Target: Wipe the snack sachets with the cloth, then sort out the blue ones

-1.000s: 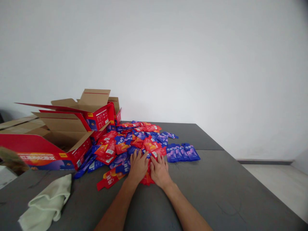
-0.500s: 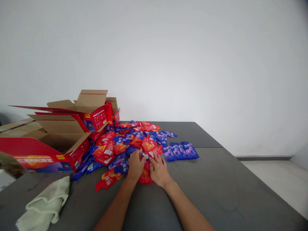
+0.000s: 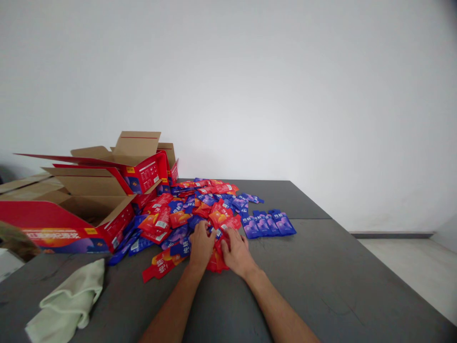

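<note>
Both of my hands are at the near edge of a loose heap of flat red and blue spouted pouches point(image 3: 178, 219). My left hand point(image 3: 201, 244) has its fingers curled down onto a pouch; its fingertips are partly hidden. Close beside it, my right hand point(image 3: 238, 251) lies over red pouches, fingers bent but apart, thumb toward the left hand. Between and below the hands, red pouches point(image 3: 215, 261) show. A red and orange pouch point(image 3: 162, 267) lies just left of my left hand. Right of the heap, several blue pouches point(image 3: 264, 224) lie overlapping in a row.
Open red cardboard boxes point(image 3: 117, 228) stand at the left, flaps up, with another box point(image 3: 144, 174) behind. A pale green cloth point(image 3: 73, 300) lies crumpled at the front left. The dark grey table point(image 3: 321, 276) meets a white wall point(image 3: 285, 95) behind.
My right hand's fingers have shifted slightly over the red pouches. My left hand stays nearly in place. The whole view has moved very slightly.
</note>
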A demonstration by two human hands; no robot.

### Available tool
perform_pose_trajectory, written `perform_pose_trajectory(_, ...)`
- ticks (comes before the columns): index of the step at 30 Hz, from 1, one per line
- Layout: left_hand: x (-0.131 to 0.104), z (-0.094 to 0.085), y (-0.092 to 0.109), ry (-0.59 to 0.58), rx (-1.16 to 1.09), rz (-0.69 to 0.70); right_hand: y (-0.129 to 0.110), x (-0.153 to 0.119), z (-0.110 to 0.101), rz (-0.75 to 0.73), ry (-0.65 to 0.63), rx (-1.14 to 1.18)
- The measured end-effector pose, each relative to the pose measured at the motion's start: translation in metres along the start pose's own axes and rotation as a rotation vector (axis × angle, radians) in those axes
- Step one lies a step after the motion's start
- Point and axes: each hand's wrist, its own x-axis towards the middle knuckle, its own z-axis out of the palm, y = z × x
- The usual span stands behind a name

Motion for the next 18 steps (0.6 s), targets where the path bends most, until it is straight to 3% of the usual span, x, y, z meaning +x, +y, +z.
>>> perform_pose_trajectory(3,-0.001,0.004,0.001,-0.075,0.035,0.007,0.006,0.004,-0.004,0.064,0.062,-0.072)
perform_pose_trajectory(6,-0.002,0.006,0.002,-0.068,0.019,0.005,0.014,0.007,-0.007,0.131,0.055,-0.194)
perform_pose_trajectory(12,-0.001,-0.007,0.008,0.054,-0.062,0.012,0.024,0.009,-0.008,0.216,-0.007,-0.272)
perform_pose_trajectory(18,0.0,-0.026,0.016,0.208,-0.12,0.005,0.019,0.009,-0.009,0.172,0.008,-0.263)
